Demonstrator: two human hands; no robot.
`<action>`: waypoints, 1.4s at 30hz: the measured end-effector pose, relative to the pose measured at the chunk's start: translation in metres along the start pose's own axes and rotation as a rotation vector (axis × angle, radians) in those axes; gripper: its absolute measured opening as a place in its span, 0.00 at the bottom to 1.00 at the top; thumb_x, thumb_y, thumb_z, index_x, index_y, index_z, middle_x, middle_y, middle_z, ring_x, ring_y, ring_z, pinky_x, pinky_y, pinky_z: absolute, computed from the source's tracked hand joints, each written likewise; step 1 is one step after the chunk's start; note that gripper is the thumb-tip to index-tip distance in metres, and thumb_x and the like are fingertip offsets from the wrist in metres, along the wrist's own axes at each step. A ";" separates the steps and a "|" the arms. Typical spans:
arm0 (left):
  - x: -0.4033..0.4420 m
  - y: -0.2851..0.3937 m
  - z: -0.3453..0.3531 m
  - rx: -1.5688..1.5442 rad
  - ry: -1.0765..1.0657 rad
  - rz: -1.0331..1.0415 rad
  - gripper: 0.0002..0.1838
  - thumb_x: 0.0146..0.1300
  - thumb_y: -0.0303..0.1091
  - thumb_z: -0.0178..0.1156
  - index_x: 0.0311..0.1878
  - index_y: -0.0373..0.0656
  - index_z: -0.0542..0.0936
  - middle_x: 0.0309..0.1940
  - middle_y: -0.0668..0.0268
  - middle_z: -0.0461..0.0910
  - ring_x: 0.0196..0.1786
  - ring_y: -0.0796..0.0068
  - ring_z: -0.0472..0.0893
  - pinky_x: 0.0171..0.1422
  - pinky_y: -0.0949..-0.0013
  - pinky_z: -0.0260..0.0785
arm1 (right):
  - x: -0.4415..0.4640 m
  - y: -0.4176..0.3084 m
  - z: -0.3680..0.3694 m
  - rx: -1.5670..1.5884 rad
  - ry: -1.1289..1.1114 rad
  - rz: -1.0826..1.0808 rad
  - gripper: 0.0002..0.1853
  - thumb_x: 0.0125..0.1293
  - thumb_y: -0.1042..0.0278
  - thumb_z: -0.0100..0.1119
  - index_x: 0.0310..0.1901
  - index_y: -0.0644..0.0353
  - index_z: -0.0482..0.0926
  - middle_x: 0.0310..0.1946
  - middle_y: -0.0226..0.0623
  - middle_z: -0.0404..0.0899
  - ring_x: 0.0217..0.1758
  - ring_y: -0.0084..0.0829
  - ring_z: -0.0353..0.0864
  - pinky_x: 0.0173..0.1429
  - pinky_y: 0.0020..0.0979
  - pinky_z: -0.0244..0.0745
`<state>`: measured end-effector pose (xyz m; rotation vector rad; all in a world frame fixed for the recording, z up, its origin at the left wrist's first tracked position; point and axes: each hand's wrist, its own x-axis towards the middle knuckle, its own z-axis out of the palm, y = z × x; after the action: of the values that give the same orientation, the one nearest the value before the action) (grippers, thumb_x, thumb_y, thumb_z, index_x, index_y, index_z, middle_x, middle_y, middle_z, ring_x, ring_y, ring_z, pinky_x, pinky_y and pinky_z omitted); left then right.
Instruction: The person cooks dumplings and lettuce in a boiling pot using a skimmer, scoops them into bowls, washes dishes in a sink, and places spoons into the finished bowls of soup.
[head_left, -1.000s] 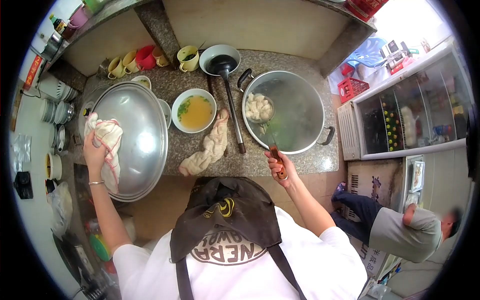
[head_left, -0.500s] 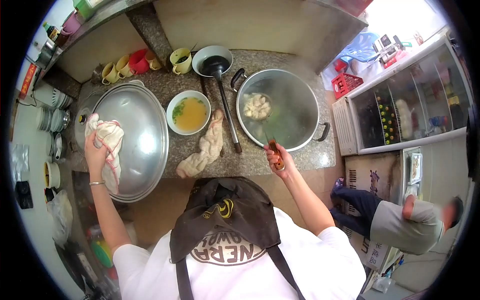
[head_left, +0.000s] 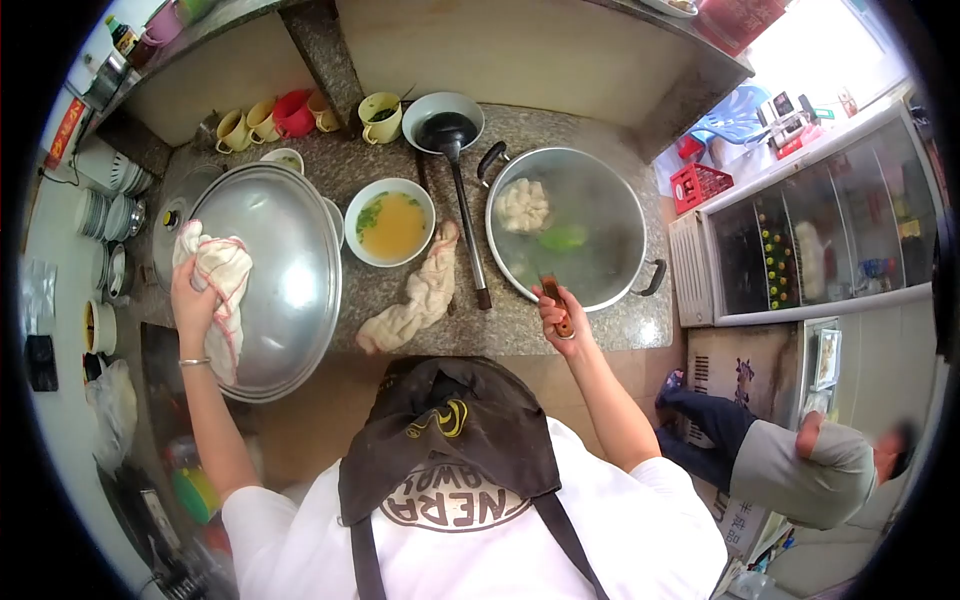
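Speckled grey-brown granite counter (head_left: 640, 332) formed the work surface of a kitchen, with a white-framed, glass-doored refrigerator (head_left: 840, 205) beyond its right end. Toward the right of the counter stood a wide, round, silver metal pot (head_left: 620, 190) with dark side handles and steam over its contents. The right hand (head_left: 561, 317) was closed firmly around the reddish-brown handle of a long utensil (head_left: 551, 290), whose shaft crossed the near rim into the pot. Pale, lumpy dumplings (head_left: 523, 206) lay clustered inside, near the left wall; whether the utensil bore them could not be told. A bright green patch (head_left: 562, 238) showed just beside them. At the left, the left hand (head_left: 193, 300) gripped a white cloth with red edging (head_left: 222, 268), bunched against a large, domed, silver metal lid (head_left: 290, 290); any handle beneath was hidden. The lid overhung the counter's front edge. Between lid and pot were noted a white round bowl of yellow broth with chopped greens (head_left: 391, 222), a twisted cream cloth (head_left: 412, 295) and a black, long-handled ladle (head_left: 448, 131), its head in a pale round bowl (head_left: 449, 101). A second person in a grey top (head_left: 800, 470) stood at the far right.
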<state>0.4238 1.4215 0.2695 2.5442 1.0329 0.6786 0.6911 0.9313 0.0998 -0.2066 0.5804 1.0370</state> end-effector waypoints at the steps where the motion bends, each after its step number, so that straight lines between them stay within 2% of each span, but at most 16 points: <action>1: 0.000 -0.003 0.000 0.001 -0.001 -0.003 0.24 0.44 0.26 0.58 0.50 0.36 0.72 0.43 0.57 0.72 0.50 0.59 0.72 0.56 0.67 0.62 | -0.004 -0.001 -0.001 -0.001 0.002 0.002 0.21 0.68 0.58 0.39 0.49 0.71 0.63 0.23 0.30 0.64 0.16 0.16 0.61 0.16 0.15 0.62; 7: 0.003 -0.013 -0.003 0.049 -0.025 -0.016 0.25 0.44 0.26 0.58 0.51 0.36 0.72 0.44 0.56 0.72 0.50 0.58 0.72 0.56 0.66 0.62 | -0.028 -0.002 0.007 0.035 -0.040 -0.010 0.20 0.67 0.60 0.41 0.51 0.70 0.63 0.24 0.29 0.62 0.16 0.15 0.60 0.16 0.14 0.62; 12: 0.005 -0.016 -0.004 0.021 -0.023 -0.005 0.26 0.43 0.25 0.57 0.51 0.36 0.72 0.44 0.56 0.72 0.51 0.58 0.71 0.57 0.66 0.62 | -0.062 -0.004 0.024 -0.070 0.011 -0.047 0.17 0.65 0.67 0.41 0.51 0.70 0.62 0.23 0.28 0.62 0.15 0.14 0.59 0.15 0.14 0.59; 20: 0.010 -0.010 -0.007 -0.001 0.005 0.029 0.25 0.43 0.24 0.57 0.50 0.35 0.72 0.43 0.57 0.73 0.49 0.59 0.73 0.55 0.67 0.63 | -0.115 -0.001 0.045 -0.199 -0.036 -0.171 0.18 0.65 0.67 0.40 0.54 0.69 0.61 0.23 0.26 0.60 0.14 0.12 0.58 0.14 0.13 0.58; 27: 0.015 -0.013 -0.007 0.039 -0.006 0.015 0.25 0.45 0.29 0.61 0.50 0.35 0.72 0.43 0.56 0.73 0.49 0.59 0.73 0.54 0.66 0.63 | -0.140 -0.001 0.052 -0.017 -0.242 -0.199 0.18 0.66 0.68 0.38 0.54 0.70 0.60 0.23 0.28 0.59 0.14 0.14 0.57 0.15 0.15 0.57; 30: 0.016 -0.009 -0.008 0.022 -0.007 0.010 0.25 0.45 0.30 0.62 0.50 0.35 0.72 0.43 0.56 0.73 0.49 0.59 0.73 0.54 0.66 0.63 | -0.136 0.000 0.046 0.055 -0.260 -0.175 0.17 0.65 0.69 0.38 0.52 0.71 0.60 0.23 0.29 0.59 0.15 0.15 0.58 0.16 0.16 0.59; 34: 0.015 -0.019 -0.006 0.058 -0.006 0.016 0.25 0.45 0.30 0.62 0.50 0.34 0.72 0.44 0.55 0.73 0.49 0.58 0.73 0.55 0.66 0.63 | -0.130 -0.005 0.037 0.054 -0.132 -0.129 0.18 0.64 0.71 0.38 0.53 0.71 0.59 0.24 0.29 0.60 0.16 0.15 0.60 0.18 0.15 0.62; 39: 0.008 -0.018 -0.013 0.018 -0.002 0.039 0.25 0.45 0.29 0.61 0.50 0.35 0.73 0.43 0.54 0.73 0.48 0.58 0.73 0.55 0.66 0.63 | -0.130 0.000 0.019 0.144 -0.164 -0.049 0.18 0.64 0.71 0.39 0.53 0.72 0.60 0.24 0.28 0.60 0.16 0.14 0.60 0.17 0.15 0.62; 42: 0.004 -0.026 -0.013 0.064 -0.012 0.035 0.24 0.45 0.28 0.60 0.49 0.34 0.73 0.44 0.54 0.73 0.49 0.58 0.73 0.55 0.67 0.63 | -0.127 0.000 0.023 0.047 -0.061 -0.079 0.17 0.64 0.70 0.39 0.52 0.71 0.61 0.24 0.28 0.60 0.16 0.15 0.60 0.18 0.15 0.61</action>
<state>0.4044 1.4437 0.2697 2.6241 1.0238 0.6486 0.6517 0.8459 0.1877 -0.1544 0.5371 0.9492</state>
